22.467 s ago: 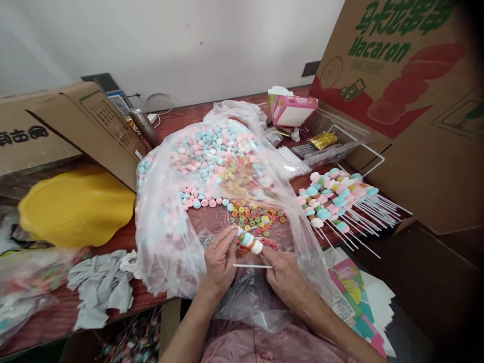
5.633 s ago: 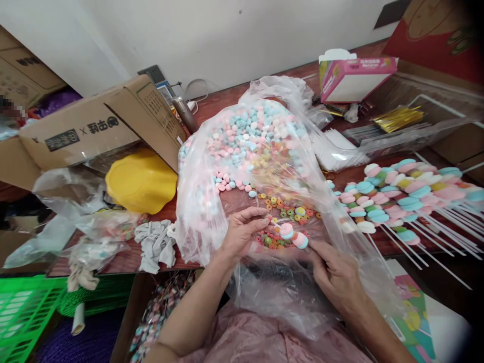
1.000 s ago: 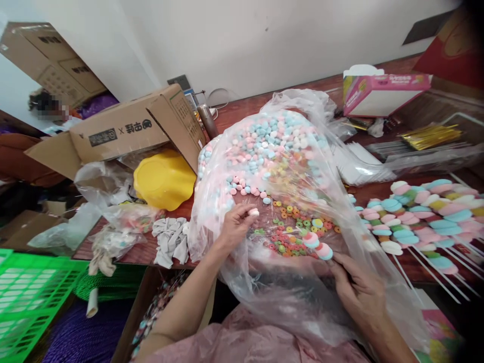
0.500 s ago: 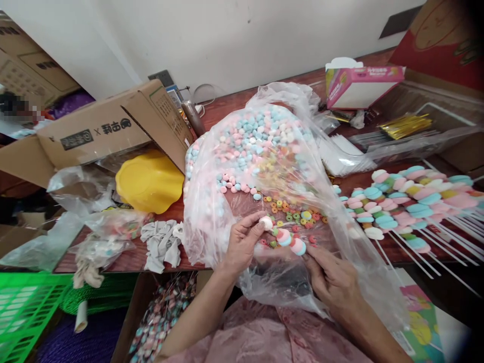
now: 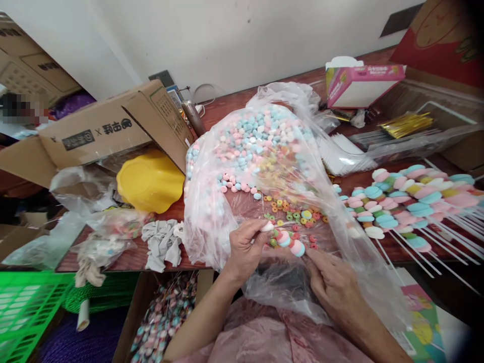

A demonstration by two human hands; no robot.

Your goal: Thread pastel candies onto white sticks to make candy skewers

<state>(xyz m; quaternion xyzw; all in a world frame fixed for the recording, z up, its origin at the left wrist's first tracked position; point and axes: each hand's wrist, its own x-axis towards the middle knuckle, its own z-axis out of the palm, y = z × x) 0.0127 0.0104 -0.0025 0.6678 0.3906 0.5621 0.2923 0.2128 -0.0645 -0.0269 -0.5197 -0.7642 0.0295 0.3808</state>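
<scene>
A half-built candy skewer lies over the open plastic bag of pastel sweets. The right hand pinches its stick end; the left hand presses a white sweet onto its tip. Finished skewers cover the red-brown bench beneath a white wall.

A reddish wooden tabletop carries everything. A large clear plastic bag of pastel candies lies across its middle, with loose ring candies on the near part. To the right lie finished candy skewers; farther right, gold twist ties and a pink box. To the left lie a yellow bowl, a cardboard box, grey gloves and crumpled plastic bags.
</scene>
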